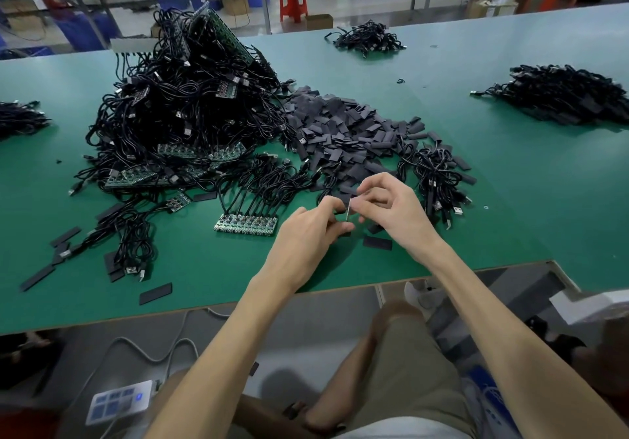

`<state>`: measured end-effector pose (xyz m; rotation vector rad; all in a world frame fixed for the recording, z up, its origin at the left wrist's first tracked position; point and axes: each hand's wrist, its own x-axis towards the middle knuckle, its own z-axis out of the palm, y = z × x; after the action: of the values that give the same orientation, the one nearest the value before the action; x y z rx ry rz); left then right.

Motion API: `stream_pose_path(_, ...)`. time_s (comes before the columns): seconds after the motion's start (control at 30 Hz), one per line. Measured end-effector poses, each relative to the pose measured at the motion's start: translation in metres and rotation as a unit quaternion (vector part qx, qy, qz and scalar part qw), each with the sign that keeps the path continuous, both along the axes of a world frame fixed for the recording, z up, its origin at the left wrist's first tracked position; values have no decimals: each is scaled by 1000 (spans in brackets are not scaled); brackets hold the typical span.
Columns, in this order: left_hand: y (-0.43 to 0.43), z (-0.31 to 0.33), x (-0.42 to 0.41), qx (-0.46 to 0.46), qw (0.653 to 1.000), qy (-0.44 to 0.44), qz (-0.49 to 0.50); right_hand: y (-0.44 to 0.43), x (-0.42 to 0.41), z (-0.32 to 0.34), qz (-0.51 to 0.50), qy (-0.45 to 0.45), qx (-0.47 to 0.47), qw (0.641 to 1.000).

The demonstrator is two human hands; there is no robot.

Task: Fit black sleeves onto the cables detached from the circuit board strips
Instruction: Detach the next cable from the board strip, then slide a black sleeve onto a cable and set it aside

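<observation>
— Green bench top (493,200) fills my feed, with stools and crates behind it along the top edge. Where's the piece?
— Lower centre, over the near part of the bench. My left hand (306,230) and right hand (391,210) meet there, the fingertips of both pinched narrow on one cable end (349,208); the other fingers curl loosely.
— Why so close in?
— I'd judge it steadies a small part for sleeving. It shows as a thin pale sliver; whether a sleeve is on it I cannot tell.
— And supplies?
— Kept in reach: the loose black sleeves (347,132) heaped just above my hands, a circuit board strip (245,225) with cables attached left of them, the tangled heap (177,115) at upper left, another cable pile (571,98) at upper right.
</observation>
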<state>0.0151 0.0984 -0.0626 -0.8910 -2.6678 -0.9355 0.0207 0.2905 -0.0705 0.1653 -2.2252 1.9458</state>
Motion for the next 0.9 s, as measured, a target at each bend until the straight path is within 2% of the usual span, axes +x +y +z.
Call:
stream_pose_path(0.1, 0, -2, -1, -3, 1000, -4, 2, -3, -1, 0, 30, 4, 47, 998)
stream_pose_path(0.4, -1, -3, -5, 75, 996, -39, 41, -5, 2, 4, 74, 7, 80, 994)
stream_pose_path(0.57, -2, -2, -5, 55, 997, -27, 39, -5, 3, 6, 66, -6, 57, 996)
stream_pose_path(0.8, 0, -5, -4, 27, 997, 13, 74, -3, 3, 5, 42, 1, 74, 996)
stream_pose_path(0.9, -1, -6, -3, 59, 993, 0, 104, -4, 3, 4, 37, 5, 79, 996)
